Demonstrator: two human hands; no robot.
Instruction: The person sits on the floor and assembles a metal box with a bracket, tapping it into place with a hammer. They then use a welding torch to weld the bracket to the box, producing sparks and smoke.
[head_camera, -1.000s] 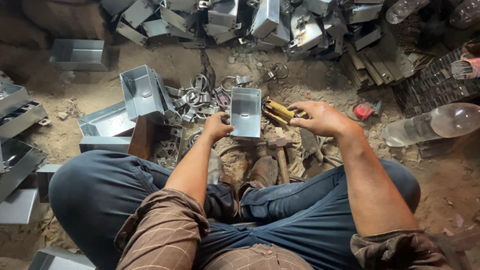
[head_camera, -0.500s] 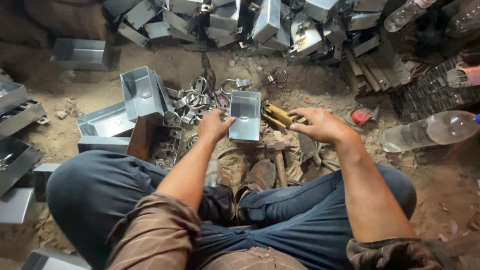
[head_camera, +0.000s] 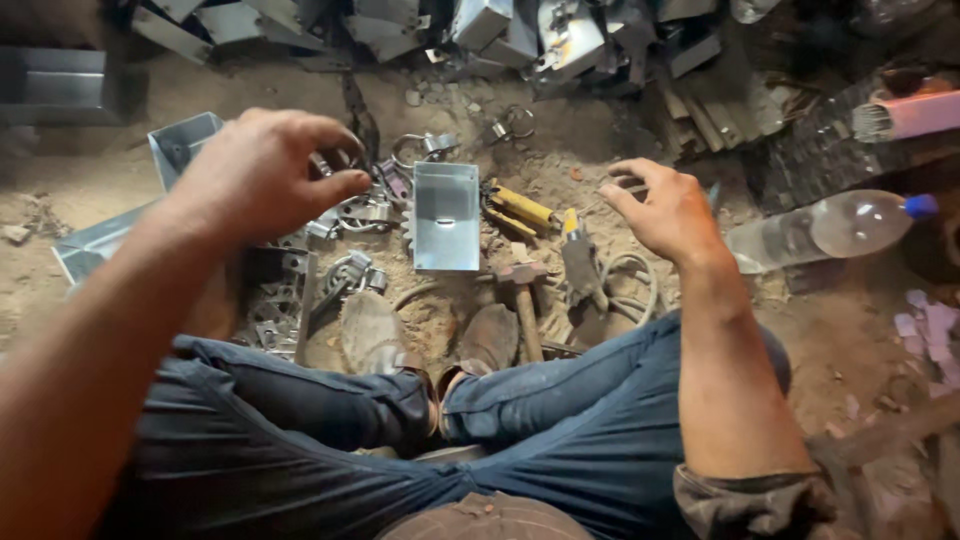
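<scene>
Head view shows the tin box (head_camera: 446, 216) lying alone on the dirt mid-frame, left hand (head_camera: 262, 172) curled loose at upper left, right hand (head_camera: 668, 208) half open, both empty, work seemingly unfinished.

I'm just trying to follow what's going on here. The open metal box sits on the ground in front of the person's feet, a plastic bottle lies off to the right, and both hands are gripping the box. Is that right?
Not quite. The head view shows neither hand gripping the metal box: the left hand and right hand are raised on either side of it, apart from it. The box does sit on the ground before the feet, and the plastic bottle lies to the right.
</scene>
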